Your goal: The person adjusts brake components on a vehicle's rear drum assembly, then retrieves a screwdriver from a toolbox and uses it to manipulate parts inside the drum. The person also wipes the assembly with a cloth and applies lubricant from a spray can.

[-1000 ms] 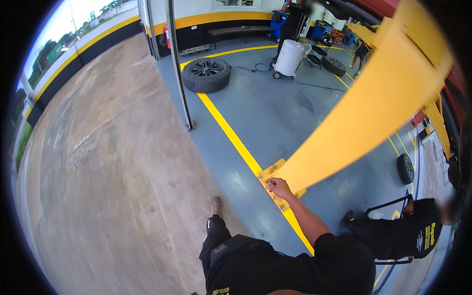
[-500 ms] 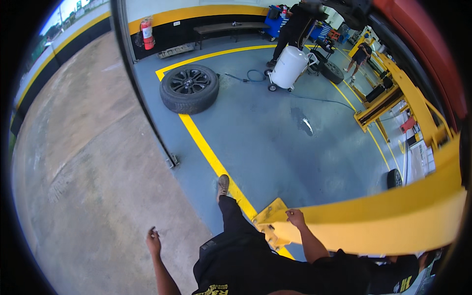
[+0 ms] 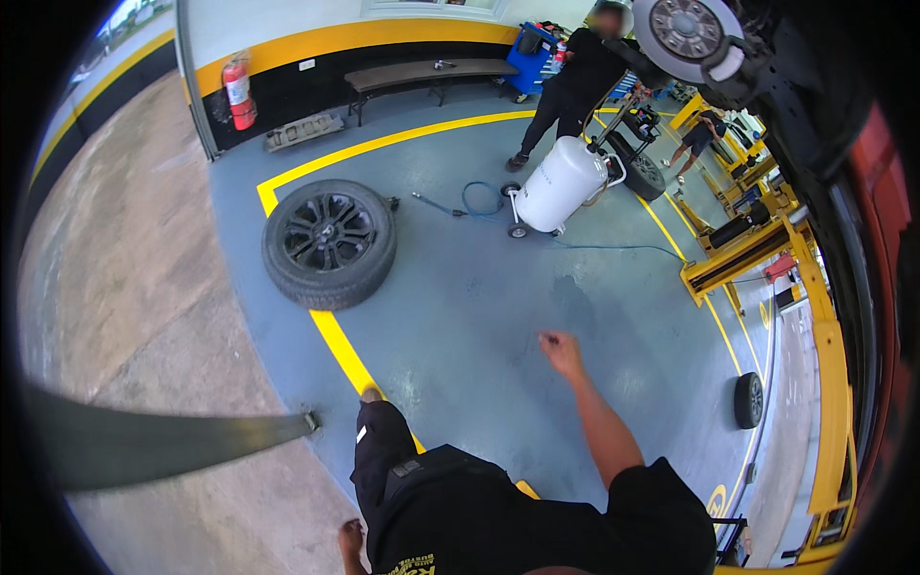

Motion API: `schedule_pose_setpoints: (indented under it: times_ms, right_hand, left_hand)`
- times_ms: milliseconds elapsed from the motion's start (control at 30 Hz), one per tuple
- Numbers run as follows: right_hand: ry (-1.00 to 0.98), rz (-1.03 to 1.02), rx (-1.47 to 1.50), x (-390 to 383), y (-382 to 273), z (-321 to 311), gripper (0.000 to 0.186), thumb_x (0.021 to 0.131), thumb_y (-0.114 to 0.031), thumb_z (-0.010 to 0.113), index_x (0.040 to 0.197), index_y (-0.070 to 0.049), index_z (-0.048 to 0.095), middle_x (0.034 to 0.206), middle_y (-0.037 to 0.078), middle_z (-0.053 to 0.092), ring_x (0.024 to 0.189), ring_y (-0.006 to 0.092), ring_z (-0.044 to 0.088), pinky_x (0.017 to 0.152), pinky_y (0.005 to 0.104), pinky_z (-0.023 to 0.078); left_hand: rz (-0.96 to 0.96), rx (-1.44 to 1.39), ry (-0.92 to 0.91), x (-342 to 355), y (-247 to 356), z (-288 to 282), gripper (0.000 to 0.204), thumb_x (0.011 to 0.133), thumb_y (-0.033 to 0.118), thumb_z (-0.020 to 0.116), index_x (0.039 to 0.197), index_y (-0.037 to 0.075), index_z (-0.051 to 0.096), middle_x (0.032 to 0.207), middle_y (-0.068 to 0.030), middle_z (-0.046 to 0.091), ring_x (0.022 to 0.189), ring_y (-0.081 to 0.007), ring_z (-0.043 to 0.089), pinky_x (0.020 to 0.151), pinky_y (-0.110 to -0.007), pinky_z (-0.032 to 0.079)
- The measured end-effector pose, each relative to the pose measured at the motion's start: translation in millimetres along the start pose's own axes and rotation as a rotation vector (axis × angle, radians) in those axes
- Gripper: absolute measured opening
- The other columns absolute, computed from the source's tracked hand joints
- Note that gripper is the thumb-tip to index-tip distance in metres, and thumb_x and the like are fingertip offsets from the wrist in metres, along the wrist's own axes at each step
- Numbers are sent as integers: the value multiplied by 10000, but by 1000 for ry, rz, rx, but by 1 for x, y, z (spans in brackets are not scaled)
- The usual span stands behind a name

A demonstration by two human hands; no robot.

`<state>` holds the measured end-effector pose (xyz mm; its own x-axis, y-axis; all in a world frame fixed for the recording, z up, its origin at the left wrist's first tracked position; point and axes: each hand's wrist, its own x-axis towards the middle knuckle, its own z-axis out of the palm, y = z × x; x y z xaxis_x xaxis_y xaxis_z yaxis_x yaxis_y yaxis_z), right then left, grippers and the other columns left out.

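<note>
My right hand [image 3: 561,353] reaches forward over the grey-blue floor, its fingers curled together; a small dark spot shows at the fingertips, too small to name. Low in the view, my left hand [image 3: 352,539] hangs beside my leg with its fingers bent in, and what they hold, if anything, is hidden. Ahead and to the left, a tyre on a dark spoked wheel [image 3: 331,240] lies flat across the yellow floor line. Neither hand touches anything large.
A white wheeled tank [image 3: 561,187] with a blue hose stands ahead, a person [image 3: 585,72] in black behind it. A raised vehicle's brake disc [image 3: 682,34] hangs at upper right near yellow lift arms [image 3: 738,254]. A dark post [image 3: 172,439] crosses at left; another tyre [image 3: 748,401] stands right.
I have moved forward; the lying wheel and tank look nearer. My right hand has left the yellow lift post and swung forward, while my left hand has dropped back lower.
</note>
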<state>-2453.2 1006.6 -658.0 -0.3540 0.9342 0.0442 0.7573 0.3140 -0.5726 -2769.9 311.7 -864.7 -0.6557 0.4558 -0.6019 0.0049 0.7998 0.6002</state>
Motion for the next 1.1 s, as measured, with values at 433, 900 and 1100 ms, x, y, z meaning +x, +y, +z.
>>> schedule_pose_setpoints:
  times_ms: [433,900,1100]
  right_hand:
    - [-119,-131,-56,553,-137,39,314,1026,-264,734,1254,-52,780,982,118,803,853,202,739,802,376,582]
    - [273,44,474,1044,-10,-72,358,1067,-362,699,1205,-41,776,933,18,763,851,105,690,769,290,542]
    - [451,300,736,1272,46,-121,754,885,-462,864,1496,-123,583,1322,67,683,1206,192,635,947,397,527]
  left_hand:
    - [-302,-326,5,356,360,28,431,1100,336,611,1385,14,648,1172,-217,738,1049,-330,751,893,-436,603]
    - [-200,-488,-25,667,693,83,472,1106,362,607,1409,1,619,1218,-223,731,1073,-332,744,913,-431,604]
    - [-283,-457,6,686,797,134,434,1094,374,616,1319,6,664,1137,-207,747,1028,-332,754,890,-440,603]
